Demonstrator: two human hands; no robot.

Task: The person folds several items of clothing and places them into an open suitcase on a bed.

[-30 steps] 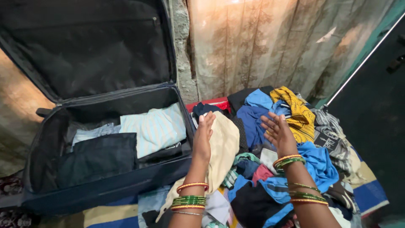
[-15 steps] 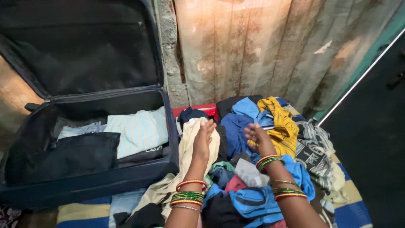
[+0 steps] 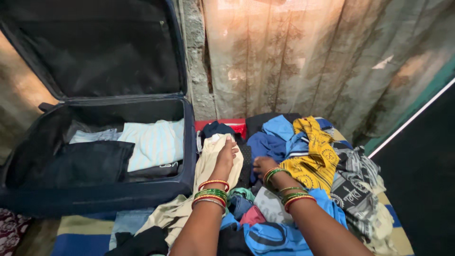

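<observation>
Head view: left hand [image 3: 225,156] lies flat, fingers spread, on the cream garment [image 3: 215,163] just right of the open suitcase [image 3: 188,142]; right hand [image 3: 262,166] digs into the clothes pile [image 3: 303,156], fingers hidden. Soft and light, the garment would likely lift best by an edge.

Cream garment [image 3: 208,166] — pale, crumpled, draped lengthwise over the clothes heap, just beside the open suitcase wall. Dark blue garment [image 3: 265,144] — bunched, lying beside it, mid-pile.
</observation>
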